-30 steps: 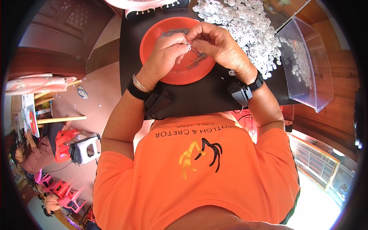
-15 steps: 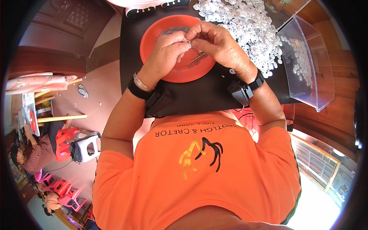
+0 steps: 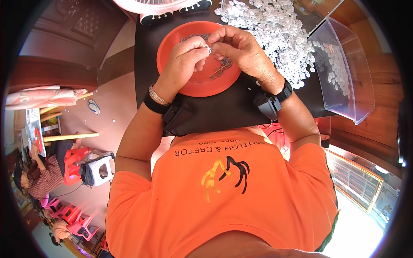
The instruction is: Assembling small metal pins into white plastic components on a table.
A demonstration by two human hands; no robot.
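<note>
Over a round orange-red plastic dish [image 3: 206, 86], both hands meet with their fingertips close together. My left hand [image 3: 184, 62] is closed, pinching a small whitish plastic piece [image 3: 209, 49] between thumb and forefinger. Right beside that piece, the thumb and forefinger of my right hand [image 3: 243, 49] are pressed together; what they grip is too small to make out. Thin grey metal pin-like pieces [image 3: 222, 69] lie in the dish below, partly hidden by the hands.
A heap of small whitish oval plastic pieces [image 3: 279, 38] spreads over the dark table [image 3: 202, 116] at the far right. Beside it stands a transparent bin [image 3: 344, 73] holding similar pieces. A white-and-black object [image 3: 167, 9] sits at the far edge. Another person [image 3: 45, 176] sits at the left.
The view has shifted slightly, with the dish lower in the picture. Both hands keep their pinches, and the small whitish piece has moved slightly left.
</note>
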